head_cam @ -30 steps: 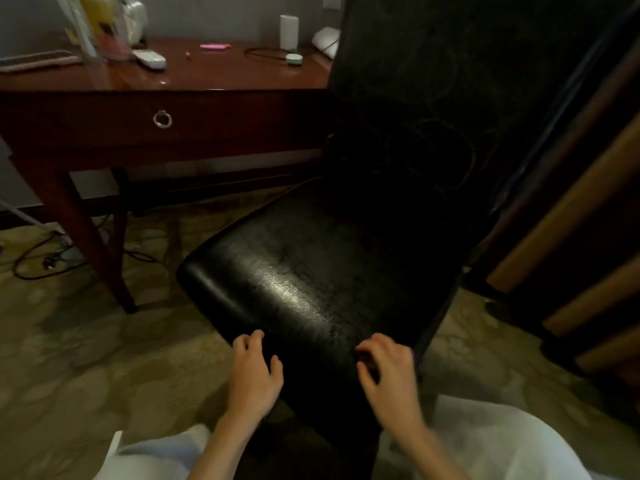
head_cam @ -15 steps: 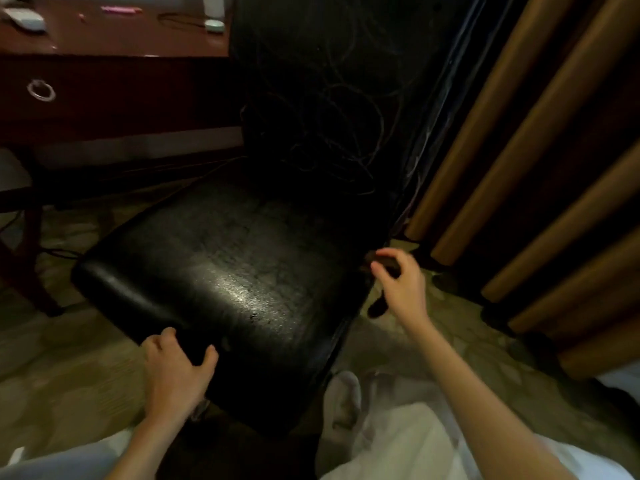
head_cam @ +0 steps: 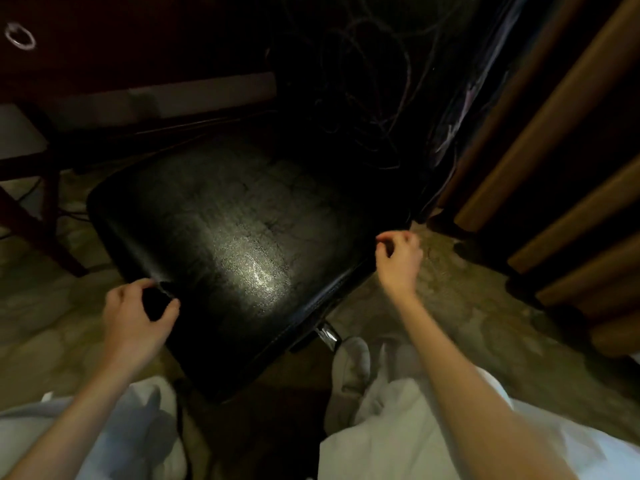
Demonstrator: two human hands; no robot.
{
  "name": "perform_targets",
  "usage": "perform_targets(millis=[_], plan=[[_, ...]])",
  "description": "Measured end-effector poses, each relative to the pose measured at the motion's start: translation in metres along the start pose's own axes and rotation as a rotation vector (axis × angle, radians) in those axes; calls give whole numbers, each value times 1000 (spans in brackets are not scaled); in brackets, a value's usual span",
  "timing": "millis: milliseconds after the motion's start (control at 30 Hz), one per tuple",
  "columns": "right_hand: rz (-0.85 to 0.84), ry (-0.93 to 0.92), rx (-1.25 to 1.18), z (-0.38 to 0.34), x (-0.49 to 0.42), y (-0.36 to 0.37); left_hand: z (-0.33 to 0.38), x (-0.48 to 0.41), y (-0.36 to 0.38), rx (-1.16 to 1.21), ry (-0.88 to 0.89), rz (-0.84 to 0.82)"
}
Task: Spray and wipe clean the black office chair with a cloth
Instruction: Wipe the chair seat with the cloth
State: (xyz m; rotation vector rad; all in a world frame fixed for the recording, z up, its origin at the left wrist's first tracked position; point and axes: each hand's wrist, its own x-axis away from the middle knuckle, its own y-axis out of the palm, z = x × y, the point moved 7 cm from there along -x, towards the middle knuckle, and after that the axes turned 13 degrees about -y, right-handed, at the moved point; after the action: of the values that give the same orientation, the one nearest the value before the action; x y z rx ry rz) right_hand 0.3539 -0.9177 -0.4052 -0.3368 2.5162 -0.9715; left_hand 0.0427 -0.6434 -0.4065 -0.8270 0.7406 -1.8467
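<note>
Change: a second ago both hands sat side by side on the chair's front edge. Now they have spread apart, one to each side, and the chair (head_cam: 242, 237) shows at a different angle to the desk (head_cam: 104, 46).
Left hand: the left hand (head_cam: 136, 317) grips the seat's near left edge, thumb on top and fingers curled round it.
Right hand: the right hand (head_cam: 398, 259) is at the seat's right edge near the back. Its fingers are curled, but it is blurred, so I cannot tell whether it grasps anything.
Meaning: from where I stand, this looks like turning or placing the chair. No cloth or spray is in view, so wiping likely has not begun.
Chair: it stands on the carpet (head_cam: 467, 306) between desk and curtain (head_cam: 554, 150), right in front of the person.
Surface: the seat is black, glossy and finely cracked, with a bright patch of light near the front. The backrest (head_cam: 363, 98) carries thin looping marks. A chrome lever (head_cam: 327, 336) pokes out beneath the seat.
Room: dim. The desk is dark wood with a ring pull (head_cam: 20, 36), the curtain hangs in brown folds, and the carpet is patterned.
</note>
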Motion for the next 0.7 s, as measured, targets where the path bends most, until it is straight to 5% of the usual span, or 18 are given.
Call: perform_targets(millis=[233,367,700], plan=[[-170,-265,-108,-106,149,49,-11,54,0,40,116,-58],[-259,-220,-270,-113,150,46,-22,67,-1,15,155,-81],[275,244,-302,4,53,-47,-36,52,-4,3,68,-44]])
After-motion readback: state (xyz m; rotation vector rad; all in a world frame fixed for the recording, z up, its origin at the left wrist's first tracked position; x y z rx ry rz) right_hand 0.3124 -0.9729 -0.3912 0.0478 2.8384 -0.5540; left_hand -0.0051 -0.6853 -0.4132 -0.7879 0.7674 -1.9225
